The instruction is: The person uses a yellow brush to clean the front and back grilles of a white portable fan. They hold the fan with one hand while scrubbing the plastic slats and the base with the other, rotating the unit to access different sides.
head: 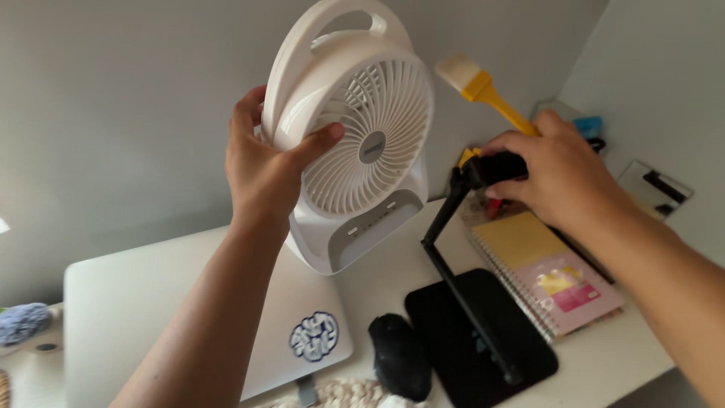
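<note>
The left hand [260,162] held the white fan [355,136] up off the counter [393,264], fingers clamped on its rim, while the right hand [555,170], at 3 o'clock, gripped a yellow brush [483,87], looking ready to dust the grille.

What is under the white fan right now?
Under the fan, held up by the left hand, lies a closed silver laptop. The forearm hides part of its lid.

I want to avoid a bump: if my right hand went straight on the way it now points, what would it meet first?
Likely the white fan. The right hand, holding a yellow brush at the black stand top, points left toward the fan's grille; depth is unclear, so it might pass in front.
</note>
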